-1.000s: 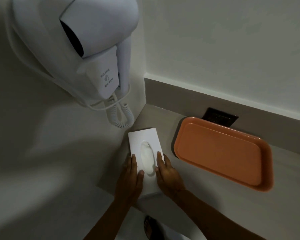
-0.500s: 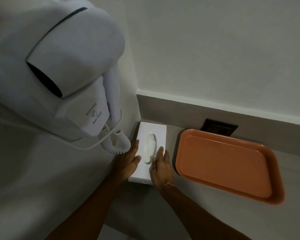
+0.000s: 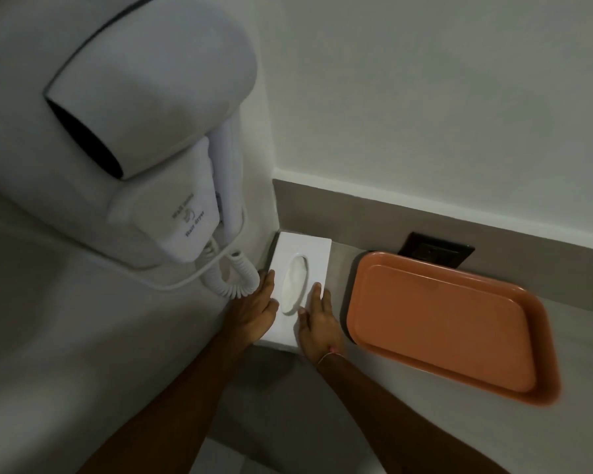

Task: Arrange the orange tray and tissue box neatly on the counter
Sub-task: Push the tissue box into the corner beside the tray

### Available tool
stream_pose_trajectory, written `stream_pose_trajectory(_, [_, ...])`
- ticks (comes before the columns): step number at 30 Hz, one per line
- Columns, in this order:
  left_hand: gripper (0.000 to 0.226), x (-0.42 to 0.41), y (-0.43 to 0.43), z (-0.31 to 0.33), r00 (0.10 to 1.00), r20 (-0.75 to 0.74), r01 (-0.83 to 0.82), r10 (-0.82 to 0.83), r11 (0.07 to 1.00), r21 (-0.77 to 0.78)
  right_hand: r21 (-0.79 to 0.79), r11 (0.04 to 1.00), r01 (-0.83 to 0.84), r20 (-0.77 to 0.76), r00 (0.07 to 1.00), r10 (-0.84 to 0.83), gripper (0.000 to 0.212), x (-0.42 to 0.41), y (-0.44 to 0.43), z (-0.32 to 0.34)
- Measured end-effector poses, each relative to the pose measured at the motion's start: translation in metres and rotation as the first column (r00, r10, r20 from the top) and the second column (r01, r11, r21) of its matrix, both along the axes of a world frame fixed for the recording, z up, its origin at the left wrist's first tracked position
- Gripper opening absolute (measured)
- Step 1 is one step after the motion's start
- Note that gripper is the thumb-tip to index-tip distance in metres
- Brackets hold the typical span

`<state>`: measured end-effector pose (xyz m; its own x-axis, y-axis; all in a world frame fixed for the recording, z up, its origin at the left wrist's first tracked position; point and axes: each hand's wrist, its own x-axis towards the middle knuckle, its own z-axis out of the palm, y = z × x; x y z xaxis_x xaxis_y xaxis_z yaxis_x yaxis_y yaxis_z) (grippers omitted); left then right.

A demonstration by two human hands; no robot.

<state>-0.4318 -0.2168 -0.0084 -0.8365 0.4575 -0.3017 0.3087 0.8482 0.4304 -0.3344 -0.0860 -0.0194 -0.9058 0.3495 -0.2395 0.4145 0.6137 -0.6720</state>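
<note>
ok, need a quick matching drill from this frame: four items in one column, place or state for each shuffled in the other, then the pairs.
Items:
1. tissue box
2. orange tray
3. hair dryer
4. power socket

Places or states:
A. set in the backsplash, just behind the tray's far edge
B. hung on the side wall, coiled cord looping down
C. in the counter's corner, left hand and right hand flat on its near end
D. lying empty on the counter, right of the box, apart from it

Pairs: 1-C, 2-D, 3-B, 4-A
</note>
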Motion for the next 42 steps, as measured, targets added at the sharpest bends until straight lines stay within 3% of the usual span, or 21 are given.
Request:
stream_pose_trajectory(3, [0.064, 0.036, -0.008, 0.004, 0.988, -0.053, -0.132, 0.145, 0.971, 0.201, 0.042, 0.989, -0.14, -0.052, 0.989, 0.142, 0.063, 0.028, 0.012, -0.006])
stream_pose_trajectory(6, [0.065, 0.093, -0.02, -0.005, 0.948, -0.183, -0.192, 0.259, 0.928, 0.32, 0.195, 0.944, -0.265, -0.125, 0.948, 0.292, 0.061, 0.066, 0.023, -0.009])
stream_pose_trajectory(9, [0.068, 0.15, -0.031, -0.028, 0.931, -0.254, -0.215, 0.263, 0.955, 0.203, 0.351, 0.838, -0.419, -0.118, 0.868, 0.483, 0.061, 0.095, 0.032, -0.011])
stream_pose_trajectory(13, [0.072, 0.186, -0.044, -0.052, 0.946, -0.222, -0.248, 0.236, 0.968, -0.028, 0.481, 0.703, -0.523, -0.045, 0.787, 0.616, 0.065, 0.11, 0.04, -0.013])
stream_pose_trajectory(17, [0.071, 0.185, -0.055, -0.058, 0.959, -0.236, -0.19, 0.156, 0.973, -0.128, 0.497, 0.644, -0.581, 0.022, 0.751, 0.66, 0.07, 0.111, 0.042, -0.017])
stream_pose_trajectory(23, [0.071, 0.178, -0.069, -0.059, 0.974, -0.215, -0.11, 0.075, 0.982, -0.153, 0.482, 0.63, -0.609, 0.044, 0.735, 0.677, 0.067, 0.101, 0.03, -0.017])
stream_pose_trajectory(29, [0.07, 0.177, -0.07, -0.058, 0.975, -0.212, -0.108, 0.069, 0.978, -0.177, 0.422, 0.699, -0.577, 0.074, 0.79, 0.608, 0.065, 0.066, 0.012, -0.013])
stream_pose_trajectory(36, [0.067, 0.179, -0.068, -0.055, 0.974, -0.211, -0.116, 0.078, 0.978, -0.173, 0.425, 0.683, -0.594, 0.139, 0.789, 0.599, 0.066, 0.053, 0.007, -0.012])
stream_pose_trajectory(42, [0.072, 0.177, -0.068, -0.053, 0.976, -0.2, -0.116, 0.085, 0.982, -0.147, 0.374, 0.708, -0.599, 0.076, 0.781, 0.62, 0.063, 0.05, 0.017, 0.003])
